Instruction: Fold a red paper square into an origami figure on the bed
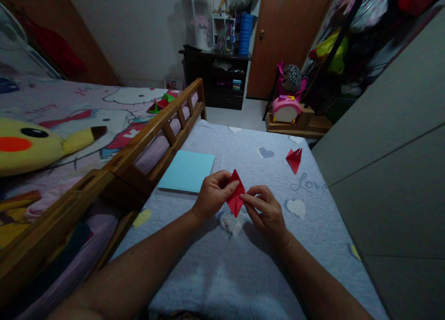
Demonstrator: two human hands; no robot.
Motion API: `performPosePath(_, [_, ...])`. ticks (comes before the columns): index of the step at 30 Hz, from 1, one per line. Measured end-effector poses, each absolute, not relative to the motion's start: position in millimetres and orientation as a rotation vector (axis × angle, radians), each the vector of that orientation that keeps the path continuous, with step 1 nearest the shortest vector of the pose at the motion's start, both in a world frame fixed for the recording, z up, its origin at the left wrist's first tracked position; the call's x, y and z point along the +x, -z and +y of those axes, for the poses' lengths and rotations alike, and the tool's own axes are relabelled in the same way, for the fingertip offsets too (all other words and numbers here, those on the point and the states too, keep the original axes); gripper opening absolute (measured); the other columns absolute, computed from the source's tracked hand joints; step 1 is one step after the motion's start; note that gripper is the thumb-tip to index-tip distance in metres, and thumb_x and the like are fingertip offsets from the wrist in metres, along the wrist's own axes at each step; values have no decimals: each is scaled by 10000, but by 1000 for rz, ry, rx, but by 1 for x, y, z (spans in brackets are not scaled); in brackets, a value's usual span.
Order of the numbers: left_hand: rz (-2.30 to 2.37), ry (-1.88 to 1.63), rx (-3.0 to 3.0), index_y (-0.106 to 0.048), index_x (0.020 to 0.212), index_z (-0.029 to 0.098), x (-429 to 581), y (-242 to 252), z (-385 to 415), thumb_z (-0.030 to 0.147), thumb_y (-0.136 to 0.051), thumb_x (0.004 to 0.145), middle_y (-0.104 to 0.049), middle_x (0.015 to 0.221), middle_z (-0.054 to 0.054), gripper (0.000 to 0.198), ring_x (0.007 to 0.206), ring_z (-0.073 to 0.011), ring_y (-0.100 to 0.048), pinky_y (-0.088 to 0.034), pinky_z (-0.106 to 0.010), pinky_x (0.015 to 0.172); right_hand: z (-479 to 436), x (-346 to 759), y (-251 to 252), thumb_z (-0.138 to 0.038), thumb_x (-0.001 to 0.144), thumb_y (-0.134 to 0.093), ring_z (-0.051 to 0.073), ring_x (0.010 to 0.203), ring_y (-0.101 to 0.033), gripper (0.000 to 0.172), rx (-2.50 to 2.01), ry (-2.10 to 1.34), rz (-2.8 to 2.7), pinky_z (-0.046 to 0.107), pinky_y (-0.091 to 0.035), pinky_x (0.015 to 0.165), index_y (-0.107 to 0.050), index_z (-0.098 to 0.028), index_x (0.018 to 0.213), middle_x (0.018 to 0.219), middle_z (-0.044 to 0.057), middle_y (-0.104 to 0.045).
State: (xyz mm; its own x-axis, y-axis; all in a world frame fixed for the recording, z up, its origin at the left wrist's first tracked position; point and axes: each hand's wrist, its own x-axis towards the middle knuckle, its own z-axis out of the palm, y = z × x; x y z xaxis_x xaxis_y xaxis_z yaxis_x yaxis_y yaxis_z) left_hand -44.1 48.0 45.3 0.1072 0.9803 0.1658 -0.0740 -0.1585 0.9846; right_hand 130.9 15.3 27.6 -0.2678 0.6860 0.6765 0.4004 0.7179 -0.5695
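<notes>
A red folded paper (236, 204), shaped like a narrow diamond, is held upright above the bed. My left hand (214, 193) pinches its left side, the thumb lying across its upper face. At its right edge, the thumb and fingertips of my right hand (267, 212) close on the paper near the middle corner. Another red folded paper (294, 160) with pointed tips lies on the bedcover to the right. To the left, behind my left hand, rests a light blue stack of square paper (187, 170).
The heart-patterned bedcover (215, 283) lies under my arms. A wooden rail (139, 146) runs along the left, with a yellow plush toy (45, 146) beyond it. A pale cabinet (392, 171) stands right; a dark cabinet (215, 81) is at the back.
</notes>
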Motion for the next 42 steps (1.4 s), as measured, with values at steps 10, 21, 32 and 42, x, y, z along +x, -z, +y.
performPosePath(10, [1104,-1275,1449,-632,763,158,-43,-43,47,310,-650,855,-620,690,7,178,618,-111,-543,-422,-212,580,13,130,-28,-105,896,-601,179,865,-606,391,-836,-293,-1959,301,-552,660,-648,-290,1237,1003,69,-589])
performPosePath(21, [1189,-1282,1659,-656,782,165,-46,-44,44,295,-614,887,-620,670,12,172,556,-97,-522,-401,-210,545,12,130,-29,-95,894,-556,164,785,-591,310,-831,-313,-1959,292,-530,654,-707,-272,1099,902,50,-584])
performPosePath(32, [1242,-1331,1743,-660,775,174,-46,-47,44,263,-613,881,-624,649,19,146,546,-96,-530,-401,-211,541,12,129,-30,-87,898,-548,152,746,-583,332,-795,-333,-1981,277,-509,628,-686,-274,1135,865,34,-568])
performPosePath(42, [1261,-1367,1612,-662,769,170,-44,-46,46,266,-622,867,-647,731,-1,143,620,-113,-575,-426,-203,545,11,123,-28,-92,891,-553,140,726,-590,374,-826,-480,-1842,265,-521,630,-589,-255,1227,904,31,-597])
